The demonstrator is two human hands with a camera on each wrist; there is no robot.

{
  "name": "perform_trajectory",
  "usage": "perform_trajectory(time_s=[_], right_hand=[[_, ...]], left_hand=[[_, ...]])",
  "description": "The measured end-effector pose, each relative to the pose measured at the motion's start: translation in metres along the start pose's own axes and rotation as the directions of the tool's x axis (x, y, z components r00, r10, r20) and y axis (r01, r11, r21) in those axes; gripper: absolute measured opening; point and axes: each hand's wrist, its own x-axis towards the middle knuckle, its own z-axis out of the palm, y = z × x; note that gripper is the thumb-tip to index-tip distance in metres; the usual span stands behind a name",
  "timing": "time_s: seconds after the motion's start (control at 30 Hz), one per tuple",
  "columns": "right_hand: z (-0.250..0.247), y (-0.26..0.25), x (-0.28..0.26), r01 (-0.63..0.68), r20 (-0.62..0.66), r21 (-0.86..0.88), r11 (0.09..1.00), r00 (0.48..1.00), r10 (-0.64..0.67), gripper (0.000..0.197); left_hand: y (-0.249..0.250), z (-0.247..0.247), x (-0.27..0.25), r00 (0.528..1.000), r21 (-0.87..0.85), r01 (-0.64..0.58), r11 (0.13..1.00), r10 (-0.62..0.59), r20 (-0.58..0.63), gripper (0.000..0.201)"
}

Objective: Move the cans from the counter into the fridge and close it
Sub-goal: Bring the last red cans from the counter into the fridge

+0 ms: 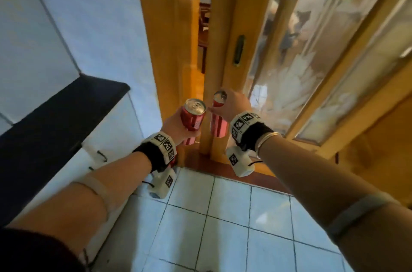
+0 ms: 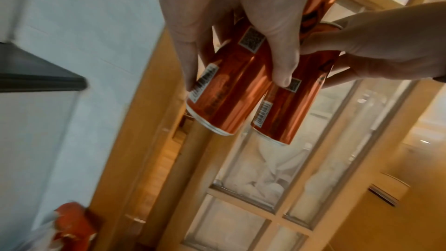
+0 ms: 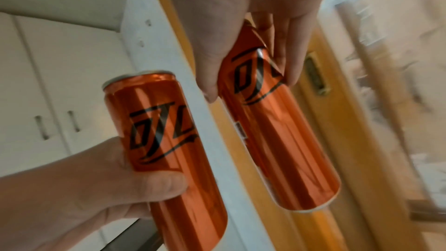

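I hold two slim orange-red cans in the air in front of a wooden door. My left hand (image 1: 176,125) grips the left can (image 1: 193,120) around its body, top rim facing up; the same can (image 2: 226,93) and left hand (image 2: 231,16) fill the left wrist view. My right hand (image 1: 230,105) grips the right can (image 1: 219,123) near its top from above. The right wrist view shows that can (image 3: 277,131) hanging from the right hand (image 3: 241,35), beside the left can (image 3: 169,136). The two cans hang close together. No fridge is in view.
A wooden sliding door (image 1: 219,33) with frosted glass panes (image 1: 312,49) stands ahead, with a narrow gap (image 1: 204,44) at its left. A dark counter (image 1: 55,120) over white cabinets (image 1: 107,138) lies to my left. Pale floor tiles (image 1: 223,227) are below.
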Motion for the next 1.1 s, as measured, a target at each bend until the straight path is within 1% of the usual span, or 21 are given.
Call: perform_trajectory(time_s=[0.13, 0.23, 0.3, 0.4, 0.47, 0.53, 0.6, 0.67, 0.77, 0.9, 0.97, 1.03, 1.1], right_hand=[[-0.045, 0.076, 0.009, -0.142, -0.1, 0.027, 0.99, 0.985, 0.144, 0.057], [-0.078, 0.129, 0.011, -0.239, -0.168, 0.027, 0.971, 0.956, 0.241, 0.059], [-0.097, 0.16, 0.011, -0.299, -0.207, 0.035, 0.954, 0.931, 0.299, 0.06], [-0.123, 0.206, 0.01, -0.398, -0.253, 0.065, 0.915, 0.881, 0.401, 0.059], [-0.141, 0.236, 0.01, -0.457, -0.287, 0.069, 0.887, 0.842, 0.457, 0.058], [-0.158, 0.262, 0.01, -0.52, -0.326, 0.08, 0.85, 0.793, 0.516, 0.058], [-0.178, 0.288, 0.006, -0.59, -0.371, 0.091, 0.802, 0.728, 0.577, 0.061], [-0.198, 0.31, 0.002, -0.654, -0.412, 0.11, 0.748, 0.655, 0.634, 0.063], [-0.224, 0.341, -0.007, -0.73, -0.466, 0.169, 0.662, 0.533, 0.706, 0.064], [-0.25, 0.377, -0.031, -0.785, -0.539, 0.25, 0.567, 0.373, 0.755, 0.063], [-0.262, 0.394, -0.045, -0.807, -0.556, 0.284, 0.519, 0.302, 0.774, 0.064], [-0.275, 0.412, -0.062, -0.823, -0.58, 0.301, 0.481, 0.242, 0.778, 0.063], [-0.289, 0.429, -0.082, -0.826, -0.602, 0.328, 0.459, 0.191, 0.775, 0.061]], left_hand=[[0.056, 0.06, 0.046, 0.986, -0.056, -0.098, 0.994, 0.105, 0.128, 0.084], [0.1, 0.107, 0.071, 0.96, -0.091, -0.15, 0.984, 0.167, 0.225, 0.081], [0.127, 0.136, 0.086, 0.932, -0.152, -0.198, 0.968, 0.234, 0.277, 0.081], [0.166, 0.181, 0.108, 0.88, -0.116, -0.291, 0.95, 0.313, 0.357, 0.081], [0.192, 0.21, 0.122, 0.835, -0.115, -0.36, 0.926, 0.375, 0.403, 0.079], [0.218, 0.236, 0.135, 0.774, -0.127, -0.432, 0.893, 0.44, 0.455, 0.08], [0.248, 0.263, 0.147, 0.694, -0.139, -0.506, 0.851, 0.498, 0.52, 0.084], [0.277, 0.287, 0.157, 0.63, -0.131, -0.562, 0.817, 0.525, 0.572, 0.085], [0.321, 0.321, 0.165, 0.534, -0.164, -0.631, 0.758, 0.579, 0.616, 0.083], [0.372, 0.365, 0.158, 0.383, -0.257, -0.667, 0.699, 0.618, 0.686, 0.084], [0.395, 0.385, 0.148, 0.318, -0.294, -0.675, 0.677, 0.627, 0.711, 0.084], [0.417, 0.407, 0.135, 0.252, -0.336, -0.673, 0.659, 0.631, 0.734, 0.082], [0.438, 0.431, 0.121, 0.183, -0.388, -0.645, 0.658, 0.626, 0.758, 0.08]])
